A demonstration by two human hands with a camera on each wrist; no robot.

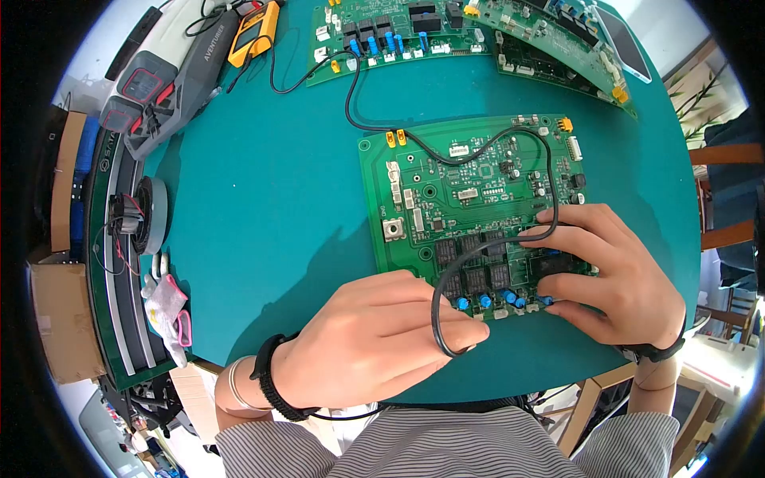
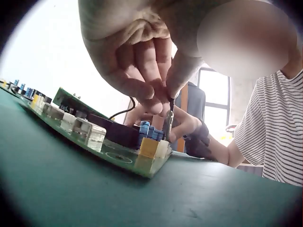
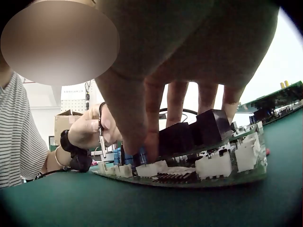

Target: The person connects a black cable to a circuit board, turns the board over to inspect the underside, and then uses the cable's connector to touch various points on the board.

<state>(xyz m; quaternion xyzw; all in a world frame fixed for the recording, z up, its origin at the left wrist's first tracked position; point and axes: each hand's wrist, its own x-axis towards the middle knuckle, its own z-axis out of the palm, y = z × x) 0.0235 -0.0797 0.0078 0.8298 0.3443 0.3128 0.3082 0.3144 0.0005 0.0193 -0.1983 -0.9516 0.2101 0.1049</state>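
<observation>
A green circuit board (image 1: pixel 374 183) lies on the teal table. Over its near left edge, my left hand (image 1: pixel 374 338) pinches a black cable ending in a metal clip (image 2: pixel 170 119), which sits at the board's edge beside blue components (image 2: pixel 146 128). The cable (image 1: pixel 555 187) loops across the board and over to the right. My right hand (image 1: pixel 617 275) rests on the board's right part, fingers spread around dark blocks (image 3: pixel 210 127), with thumb and a finger touching a blue component at the near edge. Part of the clip is hidden by my left fingers in the head view.
More circuit boards (image 1: pixel 446 44) (image 1: pixel 558 48) lie along the far edge, with a phone (image 1: pixel 621 41) at the far right. A yellow meter (image 1: pixel 253 33) and a grey case (image 1: pixel 187 80) stand far left. Gloves (image 1: pixel 165 307) and a round reel (image 1: pixel 151 215) are at the left edge.
</observation>
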